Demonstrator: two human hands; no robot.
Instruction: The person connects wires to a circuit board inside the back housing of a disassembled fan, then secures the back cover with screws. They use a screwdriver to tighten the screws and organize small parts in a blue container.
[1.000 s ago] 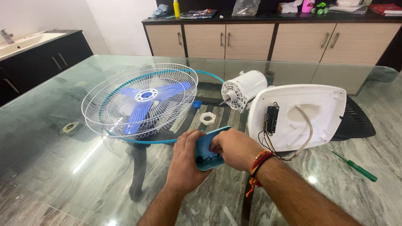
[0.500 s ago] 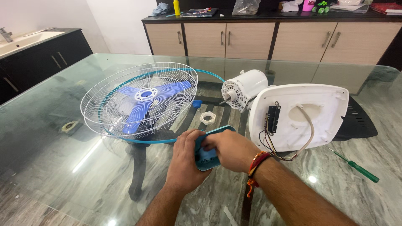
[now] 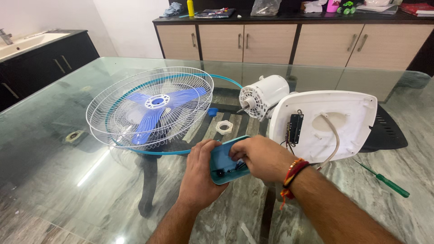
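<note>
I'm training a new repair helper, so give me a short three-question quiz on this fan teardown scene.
1. True or false: both hands hold the teal cover.
2. Which tool lies on the glass table to the right of the white base? A) hammer B) green screwdriver C) pliers
3. Fill in: the blue fan blade sits inside the white wire ____.

Key:
1. True: the left hand grips its left side, and the right hand reaches into it.
2. B, the green screwdriver.
3. Guard, the wire guard left of the white motor.
</note>
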